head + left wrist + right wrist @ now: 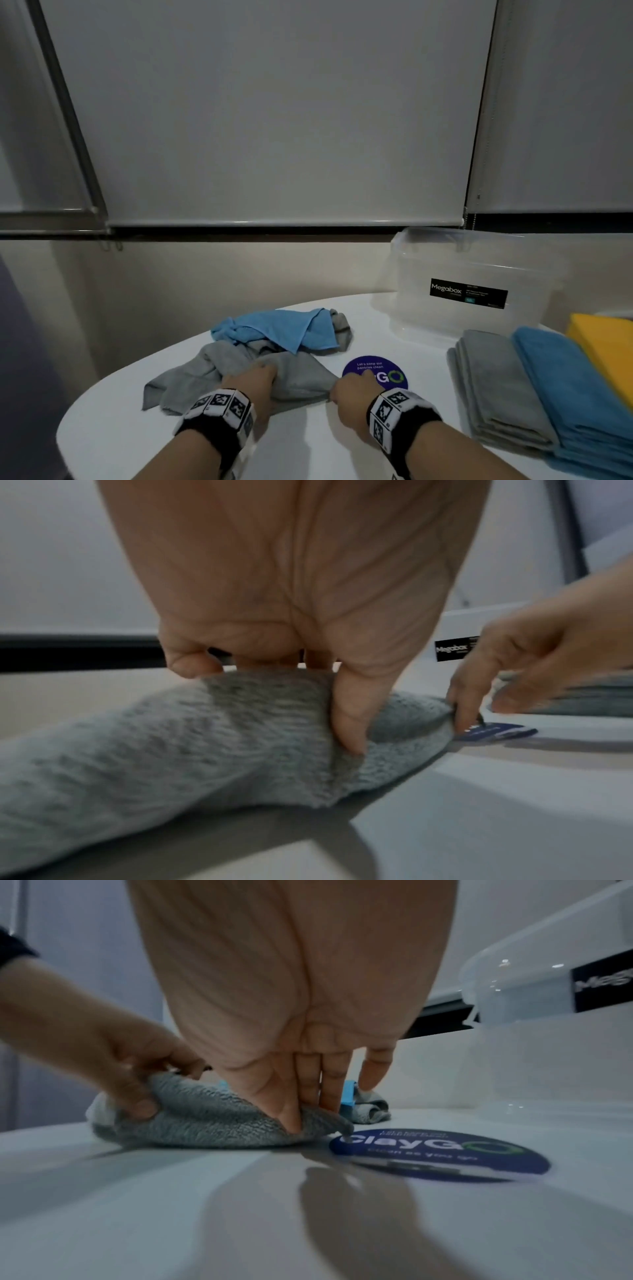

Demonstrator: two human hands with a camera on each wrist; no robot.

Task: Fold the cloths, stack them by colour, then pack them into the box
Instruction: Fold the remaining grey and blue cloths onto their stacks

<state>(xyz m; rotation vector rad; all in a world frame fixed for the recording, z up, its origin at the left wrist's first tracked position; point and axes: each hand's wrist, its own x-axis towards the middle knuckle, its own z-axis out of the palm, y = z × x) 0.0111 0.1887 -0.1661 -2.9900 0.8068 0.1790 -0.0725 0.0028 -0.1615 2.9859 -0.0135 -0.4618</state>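
Nearest the person, both hands work one grey cloth point(301, 380) lying on the white tabletop point(308, 445). The left hand point(250, 383) has its grip clamped on a bunched fold, thumb pressed into the pile while the other fingers are hidden behind the fabric. The right hand point(352, 390) pinches the cloth's right corner, its grip closed on it just at the edge of a round purple sticker point(380, 370), which the hand partly covers. The cloth's left end trails crumpled toward the tabletop's rim. Behind it lie a loose blue cloth point(274, 329) and another grey cloth point(340, 325), mostly hidden beneath the blue. To the right sit folded stacks: grey stack point(496, 383), blue stack point(575, 387), and a yellow stack point(606, 346) cut off by the frame. Farthest stands the clear box point(472, 274).
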